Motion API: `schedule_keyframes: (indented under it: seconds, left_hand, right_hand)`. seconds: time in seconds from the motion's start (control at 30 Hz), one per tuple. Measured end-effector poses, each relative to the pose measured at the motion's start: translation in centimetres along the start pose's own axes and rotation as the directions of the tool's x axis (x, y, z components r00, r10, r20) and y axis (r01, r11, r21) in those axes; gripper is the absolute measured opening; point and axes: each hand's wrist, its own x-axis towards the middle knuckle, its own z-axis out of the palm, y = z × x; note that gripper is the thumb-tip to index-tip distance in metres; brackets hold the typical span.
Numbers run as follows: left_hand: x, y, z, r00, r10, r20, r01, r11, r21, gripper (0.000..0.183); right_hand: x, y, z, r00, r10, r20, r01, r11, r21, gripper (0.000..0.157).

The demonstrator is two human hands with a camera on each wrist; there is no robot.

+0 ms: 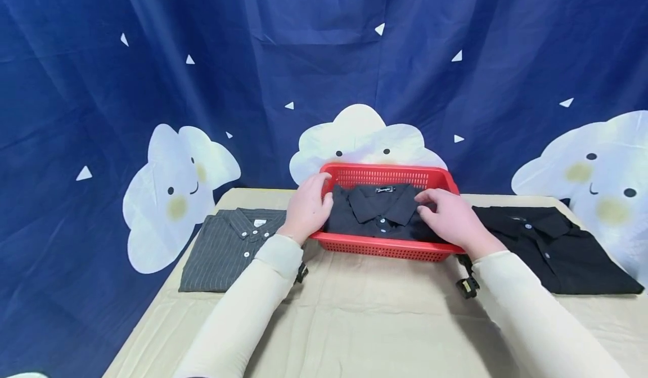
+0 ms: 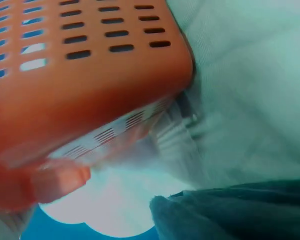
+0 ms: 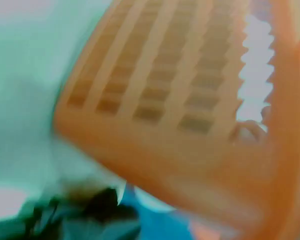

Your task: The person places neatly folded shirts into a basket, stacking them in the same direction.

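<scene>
A red plastic basket (image 1: 395, 247) stands on the table and holds a folded dark shirt (image 1: 364, 223), collar up, with a label at its neck. My left hand (image 1: 307, 206) is over the basket's left end, thumb apart from the fingers; in the left wrist view a finger (image 2: 60, 185) shows by the rim. My right hand (image 1: 450, 215) reaches over the right end, its fingertips and thumb spread above the shirt. In the right wrist view, the basket's slotted wall (image 3: 160, 95) is blurred.
A folded pinstriped shirt (image 1: 217, 254) lies to the left, partly behind my left sleeve. To the right lies a folded black shirt (image 1: 572, 260). Behind the table (image 1: 374, 316) hangs a blue curtain (image 1: 314, 46) with white clouds.
</scene>
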Motion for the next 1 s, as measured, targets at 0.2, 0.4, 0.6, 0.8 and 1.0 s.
schedule_keyframes:
  seconds: [0.2,0.4,0.6,0.8,1.0]
  left_hand:
    - [-2.3,-1.5,-3.2,0.992,-0.124,-0.001,0.124,0.989,-0.084,0.049]
    - [-4.1,-3.2,-7.2,0.972,-0.236,0.017,0.237,0.965,-0.110,0.054]
    - [-6.6,-7.4,-10.5,0.935,-0.350,0.050,0.353,0.934,-0.053,0.062]
    - [-9.5,-11.1,-12.4,0.874,-0.463,0.148,0.467,0.884,0.007,0.071]
    - [-11.0,-13.5,-13.4,0.818,-0.546,0.183,0.553,0.833,0.016,0.073]
  right_hand:
    - [-1.6,-4.0,0.8,0.997,-0.064,-0.037,0.070,0.978,0.198,0.022]
    - [-3.0,-7.7,3.1,0.983,-0.167,0.080,0.116,0.890,0.440,0.019]
    - [-3.4,-10.4,6.8,0.917,-0.282,0.284,0.085,0.831,0.550,0.029]
    - [-3.4,-12.4,10.7,0.889,-0.290,0.356,0.037,0.817,0.575,0.037]
    - [-2.8,-14.2,13.1,0.899,-0.263,0.350,0.007,0.808,0.590,0.048]
